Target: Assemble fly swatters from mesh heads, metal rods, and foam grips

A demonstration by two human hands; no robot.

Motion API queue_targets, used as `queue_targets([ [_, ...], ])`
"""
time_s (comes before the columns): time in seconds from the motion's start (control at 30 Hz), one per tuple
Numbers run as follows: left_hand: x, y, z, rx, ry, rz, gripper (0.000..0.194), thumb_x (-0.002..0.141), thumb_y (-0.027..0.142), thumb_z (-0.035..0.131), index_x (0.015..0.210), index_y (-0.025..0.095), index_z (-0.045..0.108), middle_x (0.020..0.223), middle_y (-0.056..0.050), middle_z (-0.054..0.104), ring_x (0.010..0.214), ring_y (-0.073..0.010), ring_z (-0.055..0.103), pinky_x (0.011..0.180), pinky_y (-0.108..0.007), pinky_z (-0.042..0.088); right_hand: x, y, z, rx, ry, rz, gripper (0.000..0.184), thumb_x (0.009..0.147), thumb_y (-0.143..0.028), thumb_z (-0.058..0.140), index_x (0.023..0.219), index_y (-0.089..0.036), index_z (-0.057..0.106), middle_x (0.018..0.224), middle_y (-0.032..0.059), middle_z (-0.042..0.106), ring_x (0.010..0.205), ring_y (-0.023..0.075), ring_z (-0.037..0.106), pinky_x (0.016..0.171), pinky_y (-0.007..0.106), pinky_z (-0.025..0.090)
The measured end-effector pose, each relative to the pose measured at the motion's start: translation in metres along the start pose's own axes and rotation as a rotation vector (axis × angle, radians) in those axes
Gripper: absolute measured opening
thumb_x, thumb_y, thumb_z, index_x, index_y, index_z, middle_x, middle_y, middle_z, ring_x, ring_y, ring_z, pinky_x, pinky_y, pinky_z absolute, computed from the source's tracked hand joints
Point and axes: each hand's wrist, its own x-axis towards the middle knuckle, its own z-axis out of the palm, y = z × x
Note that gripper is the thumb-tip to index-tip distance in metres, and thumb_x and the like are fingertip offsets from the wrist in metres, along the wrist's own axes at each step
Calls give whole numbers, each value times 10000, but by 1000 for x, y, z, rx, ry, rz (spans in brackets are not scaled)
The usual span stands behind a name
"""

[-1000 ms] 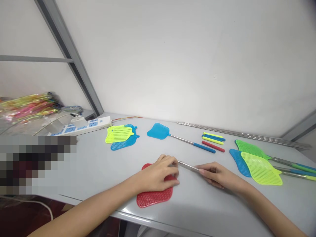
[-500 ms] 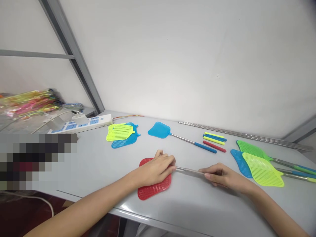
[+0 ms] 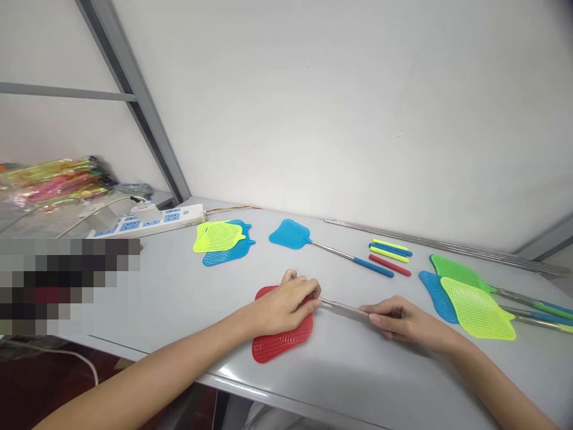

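My left hand (image 3: 293, 301) lies over a red fly swatter head (image 3: 282, 345). Its thumb and fingers are closed at the left end of a thin metal rod (image 3: 342, 307), where the swatter's neck is hidden. My right hand (image 3: 394, 318) pinches that rod farther right, its fingers wrapped around it. Between the two hands the rod runs roughly level, just above the table. Beyond them lies a blue fly swatter (image 3: 290, 234) with a metal shaft and blue grip.
Yellow (image 3: 218, 237) and blue swatter heads (image 3: 228, 255) overlap at left, by a power strip (image 3: 152, 222). Several coloured grip sleeves (image 3: 389, 265) lie at right. Metal rods (image 3: 430, 242) line the wall. Finished-looking swatters (image 3: 478, 307) rest at far right. Bagged items (image 3: 58, 182) are far left.
My left thumb and fingers have closed on the rod's end. The right hand and rod have shifted slightly right and down. The view has tilted a little.
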Motion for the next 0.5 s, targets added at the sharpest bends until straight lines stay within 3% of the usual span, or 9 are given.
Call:
queue_targets([
  [0.13, 1, -5, 1, -11, 54, -31, 164, 923, 279, 295, 798, 201, 368, 760, 27, 470, 708, -127, 388, 846, -318, 268, 1, -4, 2, 12, 10, -60, 420, 819, -478, 488, 585, -134, 549, 530, -62, 254, 483, 65, 227, 503, 239, 239],
  [0.37, 2, -6, 1, -9, 45, -44, 176, 923, 305, 297, 811, 204, 387, 775, 19, 494, 746, -141, 389, 814, -305, 294, 2, -5, 3, -25, 23, -40, 440, 802, -514, 480, 692, -120, 642, 544, -54, 254, 509, 83, 249, 498, 243, 234],
  [0.5, 1, -3, 1, -6, -15, 17, 170, 927, 267, 281, 802, 203, 377, 760, 18, 485, 745, -139, 403, 799, -287, 316, 0, -3, 2, -35, -15, -17, 410, 821, -485, 480, 900, -127, 665, 532, -57, 275, 513, 85, 246, 477, 241, 186],
])
